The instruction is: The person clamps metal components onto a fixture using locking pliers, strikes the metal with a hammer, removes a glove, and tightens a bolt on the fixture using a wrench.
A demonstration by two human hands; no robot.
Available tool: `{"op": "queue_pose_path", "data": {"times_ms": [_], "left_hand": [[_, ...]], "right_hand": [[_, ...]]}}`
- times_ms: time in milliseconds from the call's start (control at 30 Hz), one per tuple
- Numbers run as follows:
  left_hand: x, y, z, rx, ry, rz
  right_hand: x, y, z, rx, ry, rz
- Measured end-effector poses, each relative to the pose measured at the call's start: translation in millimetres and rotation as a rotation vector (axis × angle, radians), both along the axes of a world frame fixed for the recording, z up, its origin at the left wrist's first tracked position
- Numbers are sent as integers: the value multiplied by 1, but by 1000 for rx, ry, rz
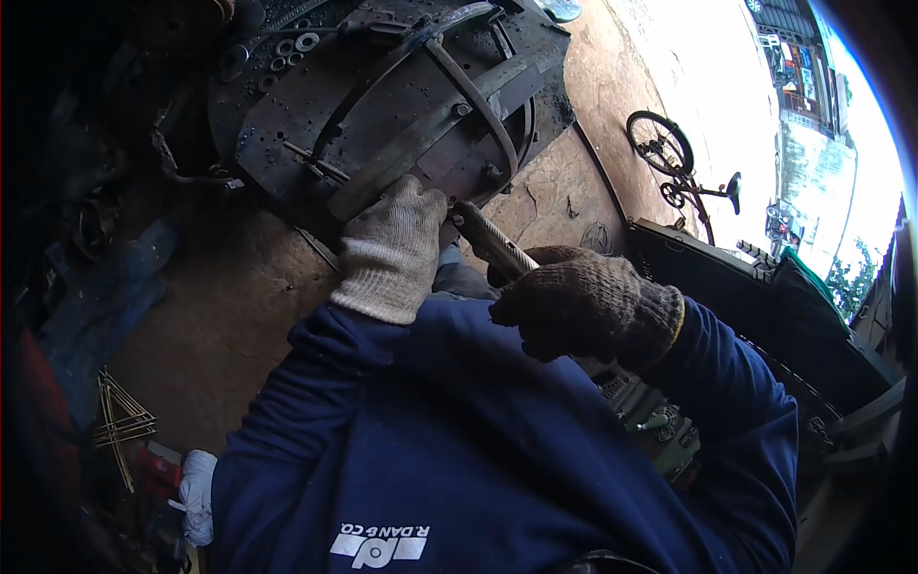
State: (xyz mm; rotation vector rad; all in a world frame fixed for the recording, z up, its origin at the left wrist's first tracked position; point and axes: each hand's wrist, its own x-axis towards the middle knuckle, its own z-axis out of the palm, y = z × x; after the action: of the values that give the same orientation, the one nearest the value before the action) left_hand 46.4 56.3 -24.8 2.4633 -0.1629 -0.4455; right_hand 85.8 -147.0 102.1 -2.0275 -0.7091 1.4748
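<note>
My left hand (394, 247), in a light grey knit glove, is closed at the near edge of a dark metal plate (277, 153). It is beside the end of a wide flat bar (406, 143), and whatever its fingers hold is hidden beneath them. A dark brown glove covers my right hand (598, 301), which is wrapped round a tool with a ribbed, light-coloured handle (499, 241). The tool's dark head lies close to my left fingertips, by the plate's edge. Curved metal strips (473, 100) form a frame over the plate, with a bolt (462, 110) on the flat bar.
Several washers (306, 42) lie at the plate's far left. Thin brass-coloured rods (120, 421) are on the floor at lower left. A bicycle (674, 167) stands at right, behind a long dark box (693, 268). Green machinery (660, 421) sits below my right arm.
</note>
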Motion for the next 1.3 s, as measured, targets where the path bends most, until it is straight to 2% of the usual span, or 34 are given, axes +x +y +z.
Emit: {"op": "queue_pose_path", "data": {"times_ms": [200, 233, 300, 500, 600, 667, 733, 800, 867, 900, 1067, 1133, 1167, 1200, 1233, 1267, 1300], "left_hand": [[-6, 0, -11, -16, -57, 12], [-5, 0, -10, -6, -58, 15], [-5, 0, -11, 6, -59, 15], [-10, 1, -15, -48, -120, 49], [-14, 1, -26, -69, -172, 59], [-17, 2, -29, -169, -300, 86], [-18, 3, -24, -193, -305, 95], [-20, 2, -21, -217, -309, 98], [-25, 2, -22, -217, -478, 128], [-28, 0, -22, -268, -466, 136], [-41, 3, -2, -169, -525, 65], [-51, 4, -12, -81, -595, 70], [-56, -1, -9, -38, -590, 82], [-61, -5, -7, 6, -584, 92], [-67, -12, -2, 118, -610, 113], [-72, -21, 3, 234, -635, 134], [-79, -29, -3, 258, -654, 160]], "right_hand": [[-2, -8, -8, 257, 248, -201], [0, -3, -1, 82, 493, -435], [4, 5, 10, -98, 736, -669], [8, 14, 26, -216, 562, -589], [-7, -8, 13, -17, 553, -1063], [-16, -23, 8, 136, 536, -1374], [-24, -43, 5, 123, 456, -1423], [-42, -73, -21, 268, 199, -1396], [-57, -97, -43, 245, 221, -1520], [-68, -111, -58, 183, 198, -1539], [-119, -189, -149, 37, 195, -1541], [-129, -225, -186, -391, 70, -1270], [-136, -254, -215, -369, 80, -1261], [-144, -288, -247, -454, 174, -1187], [-148, -312, -269, -539, 267, -1105], [-151, -326, -280, -517, 278, -1088], [-155, -340, -289, -427, 418, -1292]]}}
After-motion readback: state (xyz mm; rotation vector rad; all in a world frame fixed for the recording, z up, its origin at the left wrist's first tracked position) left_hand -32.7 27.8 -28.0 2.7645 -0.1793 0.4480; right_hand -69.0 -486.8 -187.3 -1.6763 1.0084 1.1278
